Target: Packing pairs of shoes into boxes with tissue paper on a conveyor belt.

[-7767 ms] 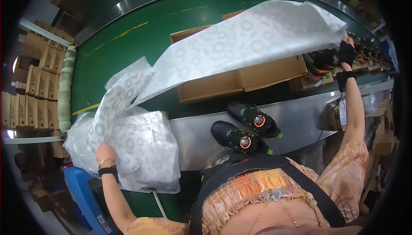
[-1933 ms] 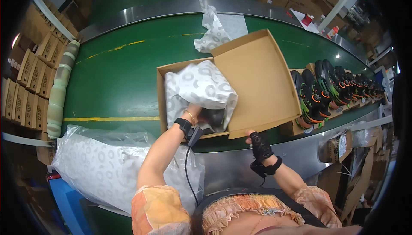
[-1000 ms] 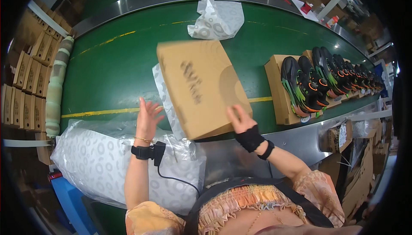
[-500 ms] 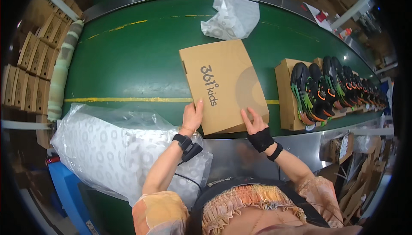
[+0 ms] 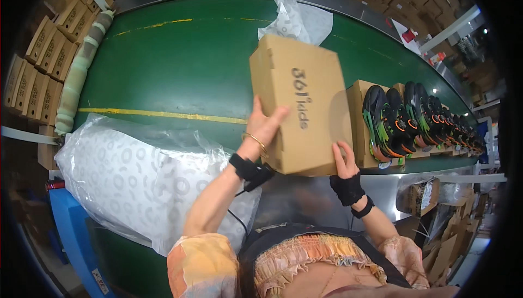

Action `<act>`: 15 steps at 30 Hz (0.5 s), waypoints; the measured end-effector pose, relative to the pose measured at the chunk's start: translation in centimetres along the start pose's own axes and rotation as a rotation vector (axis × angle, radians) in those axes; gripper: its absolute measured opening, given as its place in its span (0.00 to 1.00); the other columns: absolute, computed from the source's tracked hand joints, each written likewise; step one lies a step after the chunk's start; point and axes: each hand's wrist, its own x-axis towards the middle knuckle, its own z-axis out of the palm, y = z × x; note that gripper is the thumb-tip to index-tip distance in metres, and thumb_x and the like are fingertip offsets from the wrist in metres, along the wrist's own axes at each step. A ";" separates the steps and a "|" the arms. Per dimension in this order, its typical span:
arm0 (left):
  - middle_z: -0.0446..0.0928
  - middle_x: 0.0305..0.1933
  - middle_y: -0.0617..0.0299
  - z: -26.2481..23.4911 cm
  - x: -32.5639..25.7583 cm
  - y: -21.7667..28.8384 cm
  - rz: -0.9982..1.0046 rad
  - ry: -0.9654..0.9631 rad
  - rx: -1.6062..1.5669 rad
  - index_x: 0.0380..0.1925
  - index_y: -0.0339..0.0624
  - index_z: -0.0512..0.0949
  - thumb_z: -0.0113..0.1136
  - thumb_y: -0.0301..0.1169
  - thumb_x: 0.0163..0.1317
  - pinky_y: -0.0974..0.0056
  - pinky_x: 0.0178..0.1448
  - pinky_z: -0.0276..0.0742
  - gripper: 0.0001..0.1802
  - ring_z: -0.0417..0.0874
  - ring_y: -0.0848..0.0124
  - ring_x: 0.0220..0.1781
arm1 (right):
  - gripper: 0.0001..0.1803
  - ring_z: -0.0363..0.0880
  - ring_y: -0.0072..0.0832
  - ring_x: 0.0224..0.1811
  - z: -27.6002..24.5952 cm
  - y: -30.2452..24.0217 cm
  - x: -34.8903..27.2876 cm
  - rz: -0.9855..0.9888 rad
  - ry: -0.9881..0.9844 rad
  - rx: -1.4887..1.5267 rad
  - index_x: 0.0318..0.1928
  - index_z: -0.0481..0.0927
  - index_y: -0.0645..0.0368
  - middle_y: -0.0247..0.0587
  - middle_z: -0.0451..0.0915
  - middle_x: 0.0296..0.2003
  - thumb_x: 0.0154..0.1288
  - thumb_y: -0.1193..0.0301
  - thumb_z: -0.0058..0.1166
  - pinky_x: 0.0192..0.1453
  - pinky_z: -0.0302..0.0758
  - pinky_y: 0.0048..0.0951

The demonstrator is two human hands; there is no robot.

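A brown cardboard shoebox (image 5: 321, 88) with dark print on its lid is tilted up between my hands over the green belt. My left hand (image 5: 263, 129) grips its left side wall, thumb near the lid's edge. At the box's lower right corner, my right hand (image 5: 345, 168) holds on, with a black wrap round the palm and wrist; its thumb is hidden. The lid looks closed. Beyond the box, crumpled patterned white tissue paper (image 5: 297, 20) lies on the belt, partly covered by the box.
Left of me, a large clear plastic bag (image 5: 136, 178) holds patterned white paper sheets. Black shoes with green and orange trim (image 5: 381, 124) stand in a row against boxes at the right. More shoeboxes (image 5: 35, 88) are stacked far left, beside a wrapped roller (image 5: 81, 75). A metal edge (image 5: 305, 200) runs nearest me.
The shoebox has moved right and tilted, so its left side wall now shows. My left hand has shifted up along that side, and my right hand has moved right with the corner.
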 end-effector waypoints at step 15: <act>0.70 0.48 0.57 -17.3 -16.5 7.9 0.330 0.485 -0.406 0.48 0.38 0.67 0.37 0.43 0.59 0.61 0.47 0.71 0.24 0.73 0.66 0.46 | 0.25 0.63 0.22 0.22 -4.3 2.7 17.9 0.050 0.143 0.508 0.46 0.72 0.57 0.38 0.73 0.36 0.46 0.62 0.60 0.31 0.67 0.23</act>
